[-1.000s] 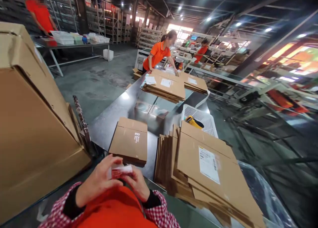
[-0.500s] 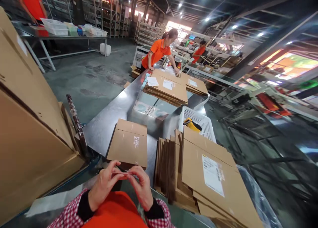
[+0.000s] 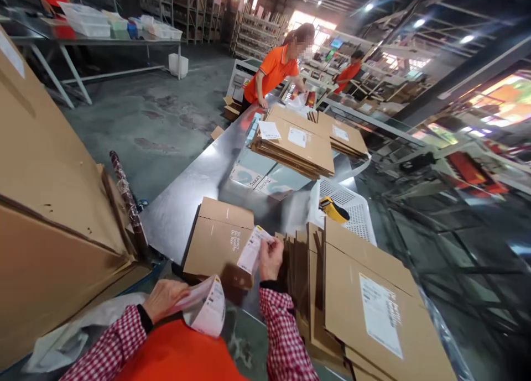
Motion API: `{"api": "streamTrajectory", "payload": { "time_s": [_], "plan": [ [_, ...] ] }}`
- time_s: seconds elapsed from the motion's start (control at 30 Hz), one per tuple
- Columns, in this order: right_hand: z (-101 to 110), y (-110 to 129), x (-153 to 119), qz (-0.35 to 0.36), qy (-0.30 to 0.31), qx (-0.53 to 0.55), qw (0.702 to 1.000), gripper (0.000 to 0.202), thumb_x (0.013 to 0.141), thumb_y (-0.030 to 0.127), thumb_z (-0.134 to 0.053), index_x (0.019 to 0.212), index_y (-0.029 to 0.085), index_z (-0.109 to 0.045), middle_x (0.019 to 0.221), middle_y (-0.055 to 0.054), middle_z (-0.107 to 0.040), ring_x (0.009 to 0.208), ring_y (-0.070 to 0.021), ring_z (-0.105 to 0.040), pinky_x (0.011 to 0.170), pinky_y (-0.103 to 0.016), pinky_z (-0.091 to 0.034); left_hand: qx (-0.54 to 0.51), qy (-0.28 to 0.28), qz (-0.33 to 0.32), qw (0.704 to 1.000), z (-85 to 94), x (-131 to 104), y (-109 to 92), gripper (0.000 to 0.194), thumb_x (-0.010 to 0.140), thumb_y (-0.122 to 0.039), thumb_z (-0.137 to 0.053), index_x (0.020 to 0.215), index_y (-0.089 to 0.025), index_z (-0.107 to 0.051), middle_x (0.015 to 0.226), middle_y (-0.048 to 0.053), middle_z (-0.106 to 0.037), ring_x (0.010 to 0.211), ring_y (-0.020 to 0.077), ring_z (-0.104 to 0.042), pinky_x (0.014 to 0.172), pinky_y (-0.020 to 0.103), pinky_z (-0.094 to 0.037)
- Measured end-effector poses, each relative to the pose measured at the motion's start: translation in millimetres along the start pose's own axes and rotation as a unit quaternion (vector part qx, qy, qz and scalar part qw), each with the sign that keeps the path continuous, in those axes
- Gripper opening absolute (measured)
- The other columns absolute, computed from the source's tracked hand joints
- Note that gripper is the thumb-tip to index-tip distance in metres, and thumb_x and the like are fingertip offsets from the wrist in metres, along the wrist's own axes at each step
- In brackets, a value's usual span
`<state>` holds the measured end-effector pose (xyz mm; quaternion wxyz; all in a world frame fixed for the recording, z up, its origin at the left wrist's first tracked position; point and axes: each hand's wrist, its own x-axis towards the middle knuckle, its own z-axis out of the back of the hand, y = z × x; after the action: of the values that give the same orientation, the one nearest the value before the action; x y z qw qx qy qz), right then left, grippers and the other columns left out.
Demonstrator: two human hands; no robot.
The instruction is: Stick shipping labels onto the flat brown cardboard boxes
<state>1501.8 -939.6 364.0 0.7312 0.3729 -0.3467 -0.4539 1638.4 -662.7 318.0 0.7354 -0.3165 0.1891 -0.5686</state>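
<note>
My right hand [image 3: 271,257] pinches one edge of a white printed shipping label [image 3: 251,251], which hangs over a flat cardboard box [image 3: 218,240] with white lettering. Whether the label touches the cardboard I cannot tell. Lower left, my left hand [image 3: 165,299] is closed on a curled strip of labels [image 3: 211,309] with print on its face. The strip bends down in front of my orange apron. Close beside my right forearm, folded cartons [image 3: 296,270] stand on edge, and a labelled flattened carton [image 3: 348,276] leans against them.
A metal table [image 3: 174,209] runs away from me. Farther along it lie stacked labelled cartons [image 3: 307,140] on light-blue boxes [image 3: 253,173]. A white basket [image 3: 360,220] holds a yellow-and-black tool [image 3: 334,209]. Big cardboard boxes [image 3: 50,204] rise at left. A co-worker [image 3: 274,74] leans over the far end.
My hands have moved apart. The right one has gone forward and right with a single label over the box; the left has moved left and down with the curled strip.
</note>
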Motion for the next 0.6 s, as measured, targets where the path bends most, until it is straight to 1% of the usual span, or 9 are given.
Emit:
{"api": "streamTrajectory", "payload": {
  "time_s": [0.03, 0.1, 0.17, 0.23, 0.3, 0.37, 0.47, 0.53, 0.6],
  "plan": [
    [-8.8, -4.3, 8.8, 0.007, 0.053, -0.006, 0.999, 0.039, 0.085, 0.048, -0.044, 0.106, 0.016, -0.045, 0.098, -0.009, -0.062, 0.083, -0.0188, -0.060, 0.074, -0.031, -0.049, 0.009, 0.002, -0.011, 1.000, -2.4, 0.6, 4.0, 0.030, 0.095, -0.032, -0.045, 0.084, -0.021, -0.071, 0.075, 0.004, -0.071, 0.078, 0.0174, -0.068, 0.077, 0.027, -0.053],
    [-31.2, -10.8, 15.8, 0.019, 0.132, -0.026, 0.991, 0.037, 0.078, 0.041, -0.056, 0.103, 0.016, -0.049, 0.094, -0.008, -0.065, 0.081, -0.0193, -0.061, 0.075, -0.031, -0.050, 0.022, 0.002, -0.032, 0.999, -9.0, 4.8, 8.9, 0.022, 0.092, -0.027, -0.050, 0.086, -0.021, -0.071, 0.098, 0.007, -0.072, 0.100, 0.0220, -0.065, 0.092, 0.038, -0.050],
    [-54.0, -14.4, 13.9, 0.023, 0.178, -0.060, 0.982, 0.037, 0.074, 0.034, -0.059, 0.104, 0.014, -0.050, 0.094, -0.009, -0.065, 0.084, -0.0211, -0.062, 0.078, -0.033, -0.049, 0.031, -0.001, -0.043, 0.999, -16.8, 11.0, 11.7, 0.015, 0.089, -0.023, -0.056, 0.086, -0.021, -0.070, 0.122, 0.008, -0.064, 0.121, 0.0266, -0.054, 0.103, 0.048, -0.043],
    [-70.4, -15.6, 10.3, 0.022, 0.203, -0.103, 0.974, 0.040, 0.073, 0.028, -0.059, 0.109, 0.013, -0.050, 0.100, -0.012, -0.065, 0.092, -0.0240, -0.061, 0.084, -0.036, -0.048, 0.039, -0.003, -0.042, 0.998, -23.5, 16.5, 14.4, 0.013, 0.087, -0.020, -0.059, 0.081, -0.020, -0.070, 0.132, 0.010, -0.059, 0.129, 0.0288, -0.047, 0.106, 0.053, -0.039],
    [-76.5, -15.7, 9.3, 0.023, 0.223, -0.144, 0.964, 0.047, 0.071, 0.024, -0.061, 0.115, 0.011, -0.050, 0.107, -0.014, -0.063, 0.100, -0.0272, -0.059, 0.088, -0.037, -0.046, 0.043, -0.001, -0.035, 0.998, -27.7, 19.6, 17.7, 0.011, 0.085, -0.018, -0.061, 0.078, -0.019, -0.070, 0.132, 0.011, -0.058, 0.129, 0.0293, -0.047, 0.105, 0.054, -0.041],
    [-73.6, -15.5, 10.8, 0.024, 0.236, -0.179, 0.955, 0.057, 0.070, 0.024, -0.065, 0.123, 0.009, -0.048, 0.117, -0.018, -0.058, 0.108, -0.0321, -0.055, 0.091, -0.040, -0.044, 0.043, 0.003, -0.028, 0.999, -29.2, 20.9, 20.7, 0.010, 0.084, -0.017, -0.063, 0.077, -0.018, -0.070, 0.131, 0.011, -0.059, 0.128, 0.0293, -0.048, 0.105, 0.053, -0.042],
    [-67.6, -14.5, 9.2, 0.015, 0.179, -0.310, 0.934, 0.078, 0.074, 0.038, -0.068, 0.138, 0.007, -0.037, 0.137, -0.026, -0.040, 0.120, -0.0402, -0.045, 0.094, -0.048, -0.039, 0.035, 0.013, -0.019, 0.999, -28.3, 21.7, 22.9, 0.011, 0.084, -0.018, -0.064, 0.077, -0.020, -0.071, 0.131, 0.009, -0.060, 0.128, 0.0288, -0.049, 0.105, 0.051, -0.043],
    [-72.8, -13.3, 0.1, 0.027, 0.142, -0.407, 0.902, 0.078, 0.081, 0.045, -0.061, 0.142, 0.007, -0.032, 0.145, -0.028, -0.029, 0.128, -0.0408, -0.037, 0.099, -0.053, -0.033, 0.024, 0.016, -0.012, 1.000, -27.3, 22.6, 22.8, 0.011, 0.084, -0.018, -0.063, 0.079, -0.022, -0.072, 0.132, 0.007, -0.059, 0.128, 0.0276, -0.048, 0.105, 0.050, -0.044],
    [-85.3, -12.9, -13.2, 0.091, 0.186, -0.431, 0.878, 0.066, 0.088, 0.044, -0.051, 0.143, 0.012, -0.034, 0.149, -0.022, -0.028, 0.135, -0.0362, -0.029, 0.106, -0.054, -0.023, 0.011, 0.018, -0.004, 1.000, -26.5, 23.4, 22.4, 0.012, 0.085, -0.019, -0.062, 0.081, -0.023, -0.073, 0.131, 0.006, -0.060, 0.128, 0.0266, -0.048, 0.106, 0.049, -0.043]
  ]
}}
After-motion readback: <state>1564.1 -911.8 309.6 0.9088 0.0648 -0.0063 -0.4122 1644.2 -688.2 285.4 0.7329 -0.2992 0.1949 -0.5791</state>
